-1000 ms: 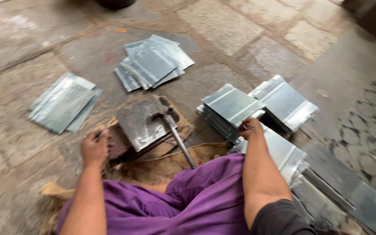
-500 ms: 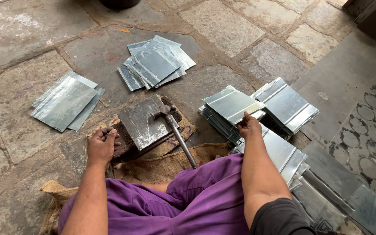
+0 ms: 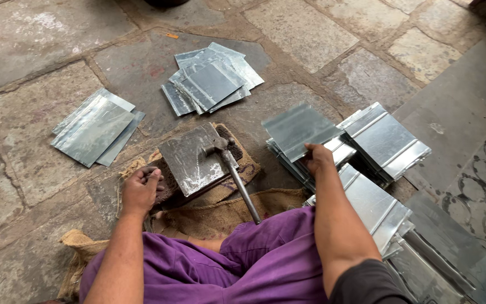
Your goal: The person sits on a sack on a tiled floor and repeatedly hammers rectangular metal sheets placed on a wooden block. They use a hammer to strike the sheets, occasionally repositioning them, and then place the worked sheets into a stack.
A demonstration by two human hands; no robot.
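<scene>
Head view: stone-slab floor (image 3: 40, 39), burlap (image 3: 220, 217).

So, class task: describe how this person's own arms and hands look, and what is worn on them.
Both forearms are bare, with no gloves, watch or bangles in view. The left hand and right hand are bare too. A dark grey short sleeve covers the right upper arm; the left arm shows no sleeve in the picture. Purple cloth covers the lap below the arms.

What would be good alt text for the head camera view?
A seated person's right hand lifts a metal sheet off a stack, the left hand rests beside a metal block with a hammer on it.
</scene>
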